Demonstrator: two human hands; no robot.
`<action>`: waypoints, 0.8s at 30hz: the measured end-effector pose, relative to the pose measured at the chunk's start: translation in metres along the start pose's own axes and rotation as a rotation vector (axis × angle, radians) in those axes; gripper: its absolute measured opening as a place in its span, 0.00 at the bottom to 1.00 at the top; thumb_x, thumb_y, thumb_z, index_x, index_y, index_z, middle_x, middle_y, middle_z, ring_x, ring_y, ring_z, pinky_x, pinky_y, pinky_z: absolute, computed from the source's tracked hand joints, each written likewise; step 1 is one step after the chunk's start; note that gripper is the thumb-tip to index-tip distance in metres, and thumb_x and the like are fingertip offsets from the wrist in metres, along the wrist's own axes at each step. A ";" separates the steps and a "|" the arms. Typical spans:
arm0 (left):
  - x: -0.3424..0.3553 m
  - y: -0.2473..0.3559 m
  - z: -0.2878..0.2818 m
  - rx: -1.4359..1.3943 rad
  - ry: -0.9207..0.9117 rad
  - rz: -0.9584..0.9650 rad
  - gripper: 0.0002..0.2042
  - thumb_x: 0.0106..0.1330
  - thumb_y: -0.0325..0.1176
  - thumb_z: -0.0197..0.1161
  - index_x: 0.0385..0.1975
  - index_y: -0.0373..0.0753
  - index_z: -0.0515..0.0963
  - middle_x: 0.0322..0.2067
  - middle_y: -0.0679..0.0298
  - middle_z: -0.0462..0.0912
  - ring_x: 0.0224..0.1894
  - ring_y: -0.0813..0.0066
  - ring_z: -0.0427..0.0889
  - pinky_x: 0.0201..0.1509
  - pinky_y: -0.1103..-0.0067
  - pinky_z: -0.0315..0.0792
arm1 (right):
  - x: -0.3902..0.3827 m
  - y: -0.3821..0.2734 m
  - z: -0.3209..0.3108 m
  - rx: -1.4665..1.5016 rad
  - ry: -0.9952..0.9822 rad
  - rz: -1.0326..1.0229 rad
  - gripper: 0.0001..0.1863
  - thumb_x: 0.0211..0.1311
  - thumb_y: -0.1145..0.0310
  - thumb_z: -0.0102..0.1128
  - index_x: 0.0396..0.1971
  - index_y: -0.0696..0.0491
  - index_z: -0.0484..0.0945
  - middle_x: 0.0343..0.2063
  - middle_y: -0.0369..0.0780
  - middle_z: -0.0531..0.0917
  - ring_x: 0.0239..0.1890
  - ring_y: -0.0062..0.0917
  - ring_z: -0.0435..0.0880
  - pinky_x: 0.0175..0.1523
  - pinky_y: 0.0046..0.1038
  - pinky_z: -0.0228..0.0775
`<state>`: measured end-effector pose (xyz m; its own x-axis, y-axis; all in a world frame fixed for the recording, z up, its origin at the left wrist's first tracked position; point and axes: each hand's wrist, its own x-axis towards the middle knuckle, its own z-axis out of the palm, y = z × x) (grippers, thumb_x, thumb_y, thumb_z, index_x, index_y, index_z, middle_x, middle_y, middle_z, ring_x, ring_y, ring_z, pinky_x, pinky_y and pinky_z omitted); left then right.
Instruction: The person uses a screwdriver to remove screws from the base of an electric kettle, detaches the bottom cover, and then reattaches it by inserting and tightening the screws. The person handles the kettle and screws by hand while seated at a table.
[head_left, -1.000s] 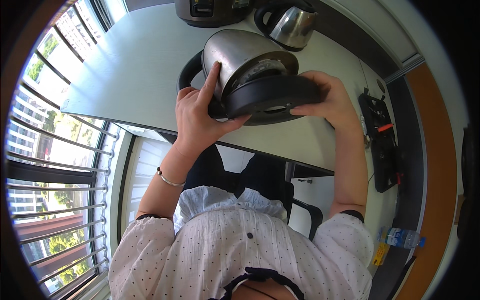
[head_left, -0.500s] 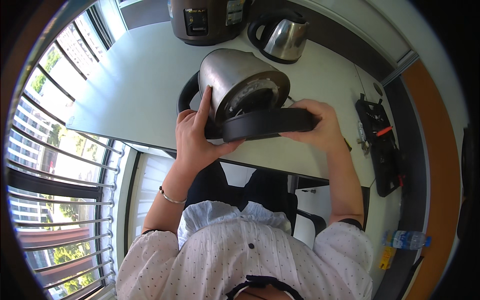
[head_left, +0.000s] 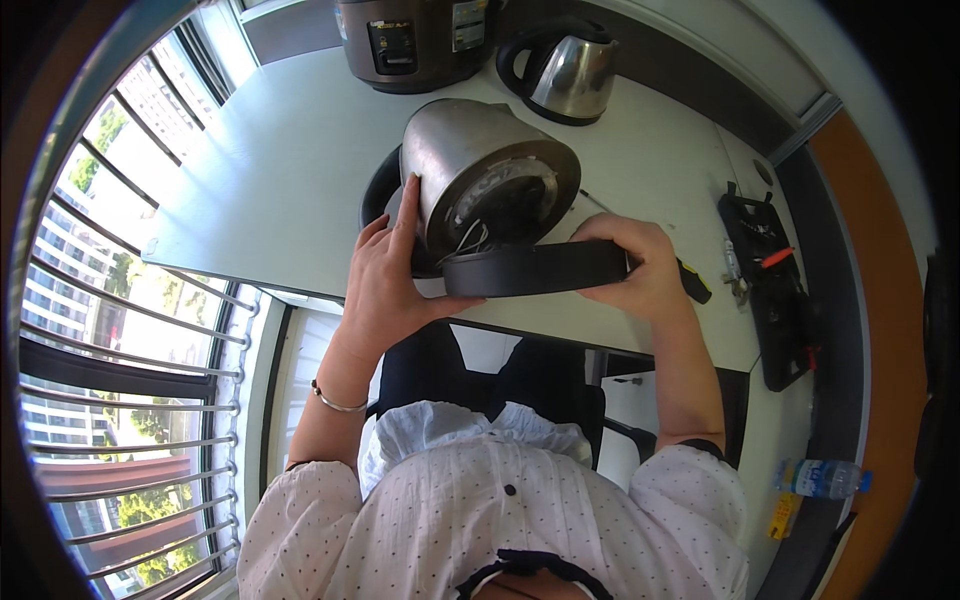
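Observation:
A steel electric kettle (head_left: 462, 150) lies tilted on the table, its dark underside facing me. Thin pale wires show in the gap between that underside and a round black bottom cover (head_left: 535, 270). My left hand (head_left: 385, 265) rests against the kettle's side by its black handle, index finger along the steel, thumb under the cover's left end. With its fingers and thumb, my right hand (head_left: 635, 255) pinches the cover's right end. Behind that hand lies a screwdriver (head_left: 692, 283) with a yellow and black handle, its shaft partly hidden.
A second steel kettle (head_left: 570, 80) stands at the back beside a brown cooker (head_left: 415, 45). On the right lies an open black tool case (head_left: 770, 285) with a red-handled tool. A water bottle (head_left: 825, 479) is at the lower right. Barred windows line the left.
The cover has swung down and away from the kettle's underside, widening the gap so the wires show. My right hand has moved slightly down with it.

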<state>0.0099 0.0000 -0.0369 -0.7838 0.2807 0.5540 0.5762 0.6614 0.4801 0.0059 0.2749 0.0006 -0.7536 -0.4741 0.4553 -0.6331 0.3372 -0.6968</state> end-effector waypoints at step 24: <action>-0.020 -0.008 -0.006 -0.003 -0.015 -0.112 0.55 0.31 0.36 0.79 0.66 0.39 0.55 0.42 0.58 0.74 0.50 0.58 0.72 0.66 0.60 0.55 | -0.003 -0.010 0.007 -0.009 0.016 -0.005 0.21 0.30 0.78 0.70 0.33 0.58 0.78 0.30 0.38 0.81 0.33 0.22 0.80 0.38 0.21 0.69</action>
<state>0.0223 -0.0148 -0.0476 -0.8468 0.2153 0.4864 0.4853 0.6871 0.5408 0.0163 0.2671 0.0020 -0.7531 -0.4627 0.4677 -0.6384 0.3423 -0.6894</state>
